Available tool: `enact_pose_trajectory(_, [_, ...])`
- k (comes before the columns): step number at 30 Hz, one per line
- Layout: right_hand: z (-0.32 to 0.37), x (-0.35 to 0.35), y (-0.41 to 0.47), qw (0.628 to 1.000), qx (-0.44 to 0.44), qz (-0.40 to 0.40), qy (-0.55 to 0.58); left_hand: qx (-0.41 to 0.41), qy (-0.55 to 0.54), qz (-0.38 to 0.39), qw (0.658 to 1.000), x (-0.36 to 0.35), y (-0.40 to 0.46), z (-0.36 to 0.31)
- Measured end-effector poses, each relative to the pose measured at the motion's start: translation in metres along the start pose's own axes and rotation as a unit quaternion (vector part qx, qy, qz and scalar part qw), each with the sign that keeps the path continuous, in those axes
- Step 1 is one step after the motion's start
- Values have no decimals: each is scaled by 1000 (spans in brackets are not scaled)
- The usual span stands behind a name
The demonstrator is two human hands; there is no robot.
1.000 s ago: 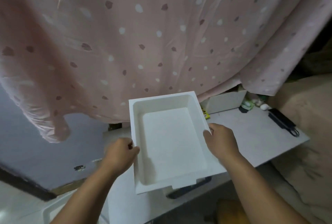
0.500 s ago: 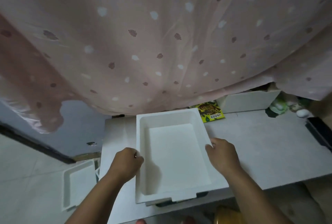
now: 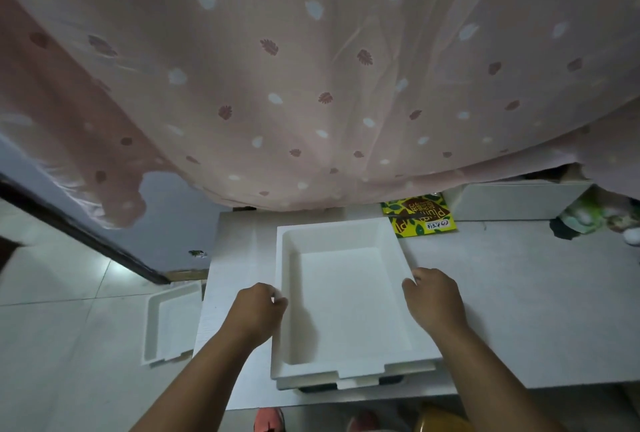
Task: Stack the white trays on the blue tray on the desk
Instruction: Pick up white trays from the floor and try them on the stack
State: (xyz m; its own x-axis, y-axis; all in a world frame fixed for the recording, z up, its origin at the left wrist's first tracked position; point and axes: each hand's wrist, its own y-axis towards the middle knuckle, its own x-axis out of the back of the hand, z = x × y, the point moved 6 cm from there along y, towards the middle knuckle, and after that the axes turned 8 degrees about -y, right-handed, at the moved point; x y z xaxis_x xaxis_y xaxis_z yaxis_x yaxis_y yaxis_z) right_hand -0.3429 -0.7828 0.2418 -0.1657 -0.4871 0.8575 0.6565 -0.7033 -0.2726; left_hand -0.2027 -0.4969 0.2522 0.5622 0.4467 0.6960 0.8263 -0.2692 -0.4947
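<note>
A white tray sits on top of a stack on the desk. Below it the front edge of another white tray shows, and under that a dark sliver of the blue tray. My left hand grips the top tray's left rim. My right hand grips its right rim. A further white tray lies on the floor to the left of the desk.
A pink spotted curtain hangs low over the back of the desk. A yellow-green packet and a white box lie at the back right. Small items sit at the far right edge. Tiled floor spreads left.
The top white tray has come down from above the desk onto the stack, both hands still on its rims. The view tilted down, showing the floor tray.
</note>
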Motion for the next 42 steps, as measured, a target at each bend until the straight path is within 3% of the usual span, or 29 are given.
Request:
enact_pose_trajectory(9, [-15,-12,6,1000,-22,-11,9,18,0,-5,1000,-8,13,8])
enact_pose_trajectory(16, [-32,-27,10,994,-49,77,54,63,-30,25,997,-20,18,24])
enact_pose_trajectory(23, [-40,-38,24,968,-148,104,174,131,-260,50,955,-31,31,37])
enact_pose_trajectory(34, [-34,-45,25,972,-145,101,154,114,-181,5,977,-35,35,34])
enact_pose_trajectory(42, [-37,-36,16,972,-124,132,153,127,-253,59,957,-33,25,38])
